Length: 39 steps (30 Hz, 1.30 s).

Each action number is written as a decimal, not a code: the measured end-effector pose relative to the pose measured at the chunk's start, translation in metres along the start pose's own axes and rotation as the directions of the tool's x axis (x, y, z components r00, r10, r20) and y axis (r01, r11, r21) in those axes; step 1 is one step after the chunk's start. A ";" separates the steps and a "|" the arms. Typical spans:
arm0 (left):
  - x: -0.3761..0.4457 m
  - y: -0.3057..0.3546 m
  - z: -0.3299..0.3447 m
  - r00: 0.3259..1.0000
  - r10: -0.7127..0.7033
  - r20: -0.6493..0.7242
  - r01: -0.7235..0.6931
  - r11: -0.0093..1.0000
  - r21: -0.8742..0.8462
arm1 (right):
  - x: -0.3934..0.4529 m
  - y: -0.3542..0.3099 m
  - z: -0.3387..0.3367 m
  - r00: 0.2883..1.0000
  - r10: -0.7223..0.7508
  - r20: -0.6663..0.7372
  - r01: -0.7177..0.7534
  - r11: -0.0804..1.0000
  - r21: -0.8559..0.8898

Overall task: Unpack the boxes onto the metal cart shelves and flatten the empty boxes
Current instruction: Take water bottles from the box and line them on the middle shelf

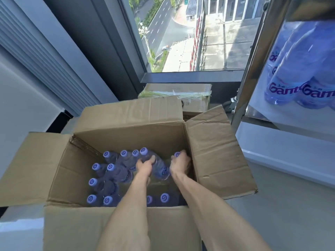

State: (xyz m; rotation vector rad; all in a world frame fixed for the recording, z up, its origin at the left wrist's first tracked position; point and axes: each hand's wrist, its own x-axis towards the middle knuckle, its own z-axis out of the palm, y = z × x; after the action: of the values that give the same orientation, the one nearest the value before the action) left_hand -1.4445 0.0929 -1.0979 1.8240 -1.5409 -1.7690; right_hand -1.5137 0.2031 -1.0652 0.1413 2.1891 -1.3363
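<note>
An open cardboard box [126,227] stands in front of me with its flaps spread out. Inside stand several clear water bottles with purple caps [110,167]. My left hand [145,167] grips a raised, tilted bottle [159,169] around its shoulder. My right hand [178,163] reaches down at the box's right side, fingers curled around another bottle whose cap [176,154] shows just above them. The metal cart [253,69] stands at the right, with several of the same bottles [299,73] lying on its shelf.
A second, taped cardboard box [195,93] sits behind the open one, under a large window [181,33]. A white ledge [282,153] runs along the right below the cart shelf. A grey wall panel and blinds are on the left.
</note>
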 end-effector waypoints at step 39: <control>-0.368 -0.062 -0.111 0.531 0.150 0.834 0.435 0.796 -0.421 | -0.351 0.066 -0.229 0.987 -0.158 0.011 0.042 0.324 0.945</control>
State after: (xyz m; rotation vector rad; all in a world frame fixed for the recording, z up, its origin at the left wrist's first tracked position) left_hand -1.2341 0.3340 -0.8764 0.7648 -0.7359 -3.0424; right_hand -1.2903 0.4980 -0.8582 0.3635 1.0130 -2.4974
